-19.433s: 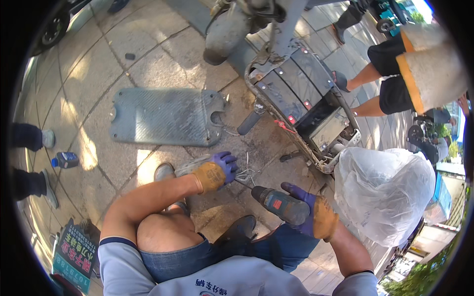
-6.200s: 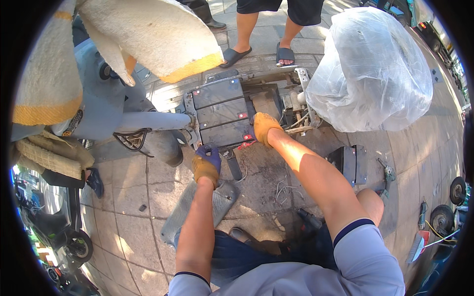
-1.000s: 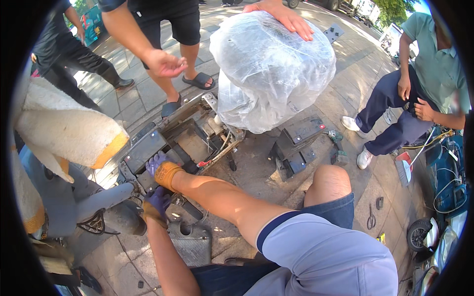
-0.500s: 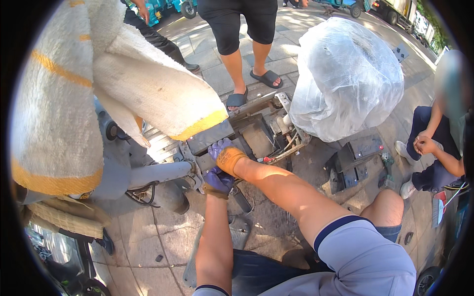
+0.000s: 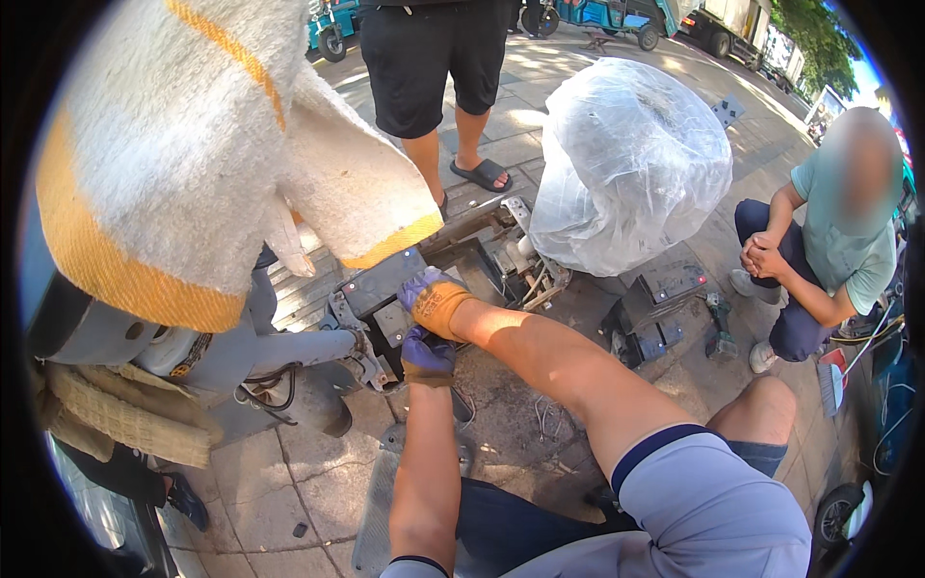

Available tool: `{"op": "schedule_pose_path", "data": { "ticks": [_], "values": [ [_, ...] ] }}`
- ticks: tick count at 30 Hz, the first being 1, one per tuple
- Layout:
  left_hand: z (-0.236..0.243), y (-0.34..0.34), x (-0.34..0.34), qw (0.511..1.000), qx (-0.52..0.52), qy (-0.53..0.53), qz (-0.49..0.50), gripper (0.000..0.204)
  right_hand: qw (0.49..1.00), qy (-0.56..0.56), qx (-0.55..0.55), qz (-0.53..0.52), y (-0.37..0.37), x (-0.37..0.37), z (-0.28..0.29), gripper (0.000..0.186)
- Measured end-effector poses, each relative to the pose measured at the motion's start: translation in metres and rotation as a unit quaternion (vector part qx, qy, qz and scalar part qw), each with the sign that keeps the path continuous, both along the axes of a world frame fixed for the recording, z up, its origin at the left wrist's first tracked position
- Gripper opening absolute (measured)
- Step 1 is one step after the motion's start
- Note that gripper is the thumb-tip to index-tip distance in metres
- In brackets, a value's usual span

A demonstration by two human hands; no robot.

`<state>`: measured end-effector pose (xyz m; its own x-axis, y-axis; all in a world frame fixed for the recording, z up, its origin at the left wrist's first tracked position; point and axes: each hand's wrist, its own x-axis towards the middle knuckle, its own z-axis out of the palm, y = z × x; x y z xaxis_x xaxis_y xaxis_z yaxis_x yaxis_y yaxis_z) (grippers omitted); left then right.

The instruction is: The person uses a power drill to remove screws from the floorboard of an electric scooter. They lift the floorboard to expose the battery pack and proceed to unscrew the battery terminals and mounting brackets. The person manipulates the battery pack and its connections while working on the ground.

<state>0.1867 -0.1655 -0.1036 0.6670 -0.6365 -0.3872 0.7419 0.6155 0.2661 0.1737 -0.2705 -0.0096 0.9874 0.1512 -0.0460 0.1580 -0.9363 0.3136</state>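
Both my hands wear purple gloves, with orange showing at the palm and cuff. They are close together at the open frame of a vehicle. My right hand (image 5: 434, 302) bends its fingers over the right end of a grey block-shaped battery (image 5: 378, 281). Just below it, my left hand (image 5: 427, 356) is closed at the near side of another dark grey block (image 5: 391, 322); its fingertips and whatever they grip are hidden. The metal frame (image 5: 458, 239) stretches away to the right of the blocks, with cables and dusty parts inside.
A white towel-like cover with yellow bands (image 5: 183, 144) hangs over the vehicle at left. Clear plastic wraps a bulky thing (image 5: 631, 164) beyond the frame. Batteries (image 5: 665, 286) and a cordless power tool (image 5: 718, 326) lie at right. One person stands opposite; another squats right.
My view has shifted to the right, so the squatting person shows more fully. Both hands stay at the blocks, and the right fingers look more curled.
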Motion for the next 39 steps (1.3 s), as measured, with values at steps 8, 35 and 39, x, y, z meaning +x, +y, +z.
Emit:
{"op": "schedule_pose_path", "data": {
  "ticks": [8,35,39],
  "values": [
    [0.076,-0.002,-0.084,0.981,-0.007,-0.196,0.007,0.040,0.999,-0.010,0.030,-0.028,-0.022,-0.070,0.113,0.050],
    [-0.066,-0.132,-0.332,0.739,0.199,-0.468,-0.441,0.038,0.982,0.108,0.108,-0.115,-0.200,-0.444,0.082,0.059],
    [-0.063,-0.166,-0.326,0.631,0.257,-0.553,-0.479,0.042,0.982,0.127,0.053,-0.131,-0.218,-0.444,0.082,0.066]
  ]
}}
